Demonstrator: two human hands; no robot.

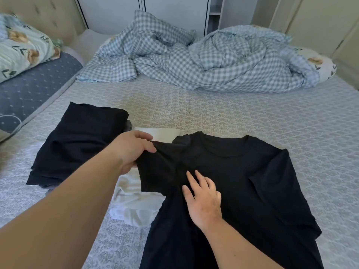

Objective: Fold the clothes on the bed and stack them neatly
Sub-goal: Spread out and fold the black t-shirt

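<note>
1. Black T-shirt lies spread on the bed, neck away.
2. Left hand pinches its left sleeve.
3. Right hand presses flat, fingers relaxed.
4. Folded dark pile sits left.

Your left hand pinches the sleeve of the black T-shirt, lifting it a little off the bed. Your right hand rests flat on the shirt's chest, fingers spread. Under your left hand lies a white garment; just beyond its knuckles sits a folded dark pile. Far past both hands, a checked duvet is bunched up.
</note>
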